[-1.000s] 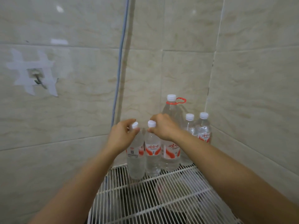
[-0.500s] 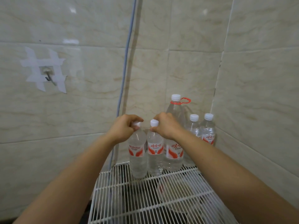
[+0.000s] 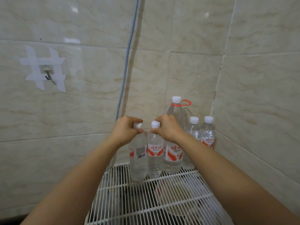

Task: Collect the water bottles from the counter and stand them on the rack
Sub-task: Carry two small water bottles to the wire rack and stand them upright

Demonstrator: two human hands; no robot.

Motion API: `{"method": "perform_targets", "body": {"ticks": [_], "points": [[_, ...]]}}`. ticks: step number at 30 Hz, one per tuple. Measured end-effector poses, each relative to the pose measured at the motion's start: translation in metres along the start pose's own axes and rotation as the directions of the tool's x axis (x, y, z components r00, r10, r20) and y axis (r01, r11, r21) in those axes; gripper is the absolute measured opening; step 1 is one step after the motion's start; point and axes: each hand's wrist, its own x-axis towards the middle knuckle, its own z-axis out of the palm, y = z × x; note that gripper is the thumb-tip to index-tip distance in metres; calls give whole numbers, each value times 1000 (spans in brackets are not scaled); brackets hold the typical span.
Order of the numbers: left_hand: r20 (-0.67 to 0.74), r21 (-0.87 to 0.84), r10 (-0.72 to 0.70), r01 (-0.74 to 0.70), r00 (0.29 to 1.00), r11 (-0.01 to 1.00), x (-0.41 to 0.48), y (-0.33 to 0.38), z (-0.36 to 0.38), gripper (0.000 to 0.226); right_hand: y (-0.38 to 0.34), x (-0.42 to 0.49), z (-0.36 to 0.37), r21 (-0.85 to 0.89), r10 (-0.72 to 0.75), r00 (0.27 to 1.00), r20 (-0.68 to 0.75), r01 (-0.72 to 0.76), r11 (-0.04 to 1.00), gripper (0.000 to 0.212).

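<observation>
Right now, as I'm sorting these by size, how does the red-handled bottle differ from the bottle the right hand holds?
The red-handled bottle is taller and wider than the held bottle. The red-handled bottle has a red neck ring; the held bottle has none. Both are clear, white-capped, red-labelled, upright on the rack.

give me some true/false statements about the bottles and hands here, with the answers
1. Five bottles stand on the wire rack. True.
2. The left hand holds nothing. False: it grips the top of the leftmost bottle.
3. The tallest bottle has a red ring handle at its neck. True.
4. The right hand grips the tallest bottle. False: it holds the top of the second bottle from the left.
</observation>
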Motion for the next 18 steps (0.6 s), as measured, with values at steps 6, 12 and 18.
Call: {"method": "perform_targets", "body": {"ticks": [6, 12, 18], "points": [[225, -132, 58, -29, 973, 991, 1, -6, -12, 44, -1, -1, -1, -5, -2, 1000, 9, 2, 1000, 22], [-139, 155, 4, 18, 990, 988, -8, 1, 7, 34, -2, -3, -1, 11, 1, 1000, 10, -2, 1000, 24], [22, -52, 17, -16, 1000, 999, -2, -5, -4, 49, -3, -4, 1, 13, -5, 1000, 1, 5, 1000, 21]]}}
